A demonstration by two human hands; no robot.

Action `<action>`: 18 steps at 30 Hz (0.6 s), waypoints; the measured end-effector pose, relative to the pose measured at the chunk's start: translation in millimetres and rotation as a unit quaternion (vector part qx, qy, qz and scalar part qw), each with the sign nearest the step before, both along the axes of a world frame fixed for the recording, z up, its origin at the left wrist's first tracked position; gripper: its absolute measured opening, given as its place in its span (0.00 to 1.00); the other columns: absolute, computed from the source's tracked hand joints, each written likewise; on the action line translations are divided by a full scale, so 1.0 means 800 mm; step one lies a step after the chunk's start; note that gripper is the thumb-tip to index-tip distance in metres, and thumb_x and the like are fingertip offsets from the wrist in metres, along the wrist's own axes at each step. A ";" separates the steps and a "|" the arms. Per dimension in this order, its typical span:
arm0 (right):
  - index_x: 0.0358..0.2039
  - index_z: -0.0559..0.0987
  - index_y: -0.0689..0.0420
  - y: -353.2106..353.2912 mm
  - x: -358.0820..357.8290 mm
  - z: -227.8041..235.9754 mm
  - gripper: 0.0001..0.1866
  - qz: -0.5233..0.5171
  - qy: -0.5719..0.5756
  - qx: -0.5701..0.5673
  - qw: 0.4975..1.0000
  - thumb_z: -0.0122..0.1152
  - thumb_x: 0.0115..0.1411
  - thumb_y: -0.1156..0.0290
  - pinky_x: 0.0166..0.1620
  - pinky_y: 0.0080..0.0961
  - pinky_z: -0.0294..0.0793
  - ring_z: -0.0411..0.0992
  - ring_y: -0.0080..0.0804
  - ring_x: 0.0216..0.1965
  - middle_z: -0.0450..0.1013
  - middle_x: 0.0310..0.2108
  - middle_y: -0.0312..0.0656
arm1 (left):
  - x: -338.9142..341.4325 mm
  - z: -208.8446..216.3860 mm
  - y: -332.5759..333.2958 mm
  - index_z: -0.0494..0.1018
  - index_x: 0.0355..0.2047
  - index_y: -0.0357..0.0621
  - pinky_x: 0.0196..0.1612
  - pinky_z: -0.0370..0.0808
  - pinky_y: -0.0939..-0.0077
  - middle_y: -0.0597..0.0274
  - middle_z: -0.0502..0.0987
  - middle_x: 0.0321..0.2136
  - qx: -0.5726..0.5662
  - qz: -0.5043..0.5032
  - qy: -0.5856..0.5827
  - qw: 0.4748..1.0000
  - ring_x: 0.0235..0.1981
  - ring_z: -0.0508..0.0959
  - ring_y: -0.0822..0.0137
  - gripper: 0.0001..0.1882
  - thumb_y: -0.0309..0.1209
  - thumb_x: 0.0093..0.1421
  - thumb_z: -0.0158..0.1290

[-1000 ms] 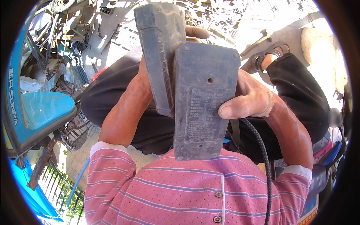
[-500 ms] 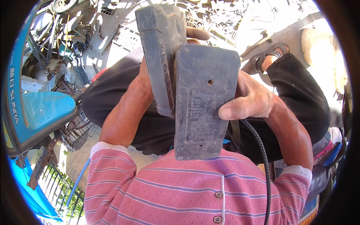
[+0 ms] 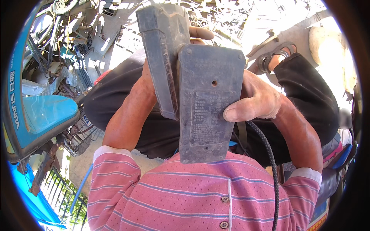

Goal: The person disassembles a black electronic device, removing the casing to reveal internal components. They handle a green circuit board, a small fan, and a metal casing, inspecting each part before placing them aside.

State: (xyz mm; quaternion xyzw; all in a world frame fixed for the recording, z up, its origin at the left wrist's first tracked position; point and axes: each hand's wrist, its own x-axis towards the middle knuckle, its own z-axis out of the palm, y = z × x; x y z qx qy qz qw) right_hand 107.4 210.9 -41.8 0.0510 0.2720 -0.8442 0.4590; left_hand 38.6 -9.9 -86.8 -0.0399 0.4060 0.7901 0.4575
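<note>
Two dusty dark grey plastic boxes, shaped like battery charger cases, are held up in front of my chest. The right box [image 3: 210, 104] turns its flat face up, with a worn printed panel, a small round hole and screw points at its corners. My right hand [image 3: 256, 102] is closed round its right side, thumb on that face, other fingers hidden beneath. The left box [image 3: 163, 57] is tilted, its ridged side edge showing, and meets or overlaps the right box. My left hand [image 3: 201, 33] is wrapped behind it; only fingertips beyond its upper edge and the wrist show.
A black braided cord [image 3: 266, 146] runs down past my right hand along the pink striped shirt. A blue vehicle panel [image 3: 50, 111] stands close on the left. Heaped scrap parts [image 3: 77, 34] cover the ground ahead. A sandalled foot [image 3: 275, 59] rests at the upper right.
Both boxes have shifted very slightly left and up, with the hands. The grip of both hands looks the same.
</note>
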 end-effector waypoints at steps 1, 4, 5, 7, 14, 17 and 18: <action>0.61 0.67 0.66 0.000 0.001 0.000 0.39 -0.003 0.000 0.003 1.000 0.67 0.48 0.69 0.61 0.33 0.65 0.68 0.31 0.55 0.72 0.54 0.43 | 0.000 0.000 0.000 0.65 0.57 0.26 0.37 0.84 0.78 0.52 0.80 0.38 0.002 0.001 -0.003 1.000 0.36 0.83 0.69 0.35 0.50 0.67 0.50; 0.61 0.67 0.66 0.000 0.003 0.001 0.38 -0.007 -0.003 0.007 1.000 0.67 0.48 0.69 0.61 0.32 0.65 0.68 0.32 0.55 0.72 0.54 0.44 | 0.000 0.000 -0.001 0.65 0.57 0.26 0.37 0.84 0.78 0.52 0.80 0.38 0.008 0.003 -0.009 1.000 0.36 0.83 0.69 0.34 0.49 0.67 0.50; 0.61 0.67 0.66 0.000 0.003 0.002 0.38 -0.006 -0.006 0.007 1.000 0.67 0.48 0.69 0.61 0.32 0.65 0.68 0.32 0.56 0.72 0.54 0.44 | 0.001 -0.002 -0.002 0.65 0.57 0.26 0.37 0.84 0.78 0.51 0.80 0.38 0.010 0.003 -0.009 1.000 0.37 0.83 0.69 0.34 0.49 0.67 0.50; 0.61 0.67 0.66 0.000 0.003 0.002 0.38 -0.003 -0.007 0.006 1.000 0.67 0.48 0.69 0.61 0.33 0.65 0.68 0.32 0.56 0.72 0.54 0.44 | 0.001 -0.001 -0.002 0.65 0.58 0.26 0.37 0.84 0.78 0.51 0.80 0.38 0.001 0.002 -0.003 1.000 0.37 0.83 0.68 0.35 0.50 0.67 0.50; 0.61 0.67 0.66 0.000 0.003 -0.002 0.39 -0.001 0.007 0.008 1.000 0.67 0.48 0.69 0.62 0.33 0.65 0.68 0.32 0.56 0.72 0.54 0.44 | 0.001 -0.003 -0.002 0.66 0.57 0.26 0.37 0.84 0.78 0.51 0.80 0.38 0.021 0.002 -0.018 1.000 0.37 0.83 0.68 0.35 0.50 0.67 0.49; 0.62 0.67 0.66 0.000 0.004 -0.002 0.39 0.000 0.007 0.015 1.000 0.67 0.48 0.69 0.62 0.33 0.64 0.68 0.32 0.56 0.71 0.55 0.44 | 0.002 0.000 -0.002 0.67 0.57 0.27 0.37 0.84 0.79 0.52 0.80 0.38 0.000 -0.002 -0.004 1.000 0.36 0.83 0.69 0.34 0.50 0.67 0.49; 0.62 0.66 0.66 0.000 0.004 -0.003 0.40 0.001 0.007 0.018 1.000 0.67 0.48 0.69 0.62 0.33 0.64 0.68 0.32 0.57 0.71 0.55 0.44 | 0.001 0.002 -0.002 0.67 0.56 0.27 0.37 0.84 0.79 0.53 0.80 0.38 -0.009 -0.005 0.004 1.000 0.36 0.83 0.69 0.33 0.50 0.68 0.48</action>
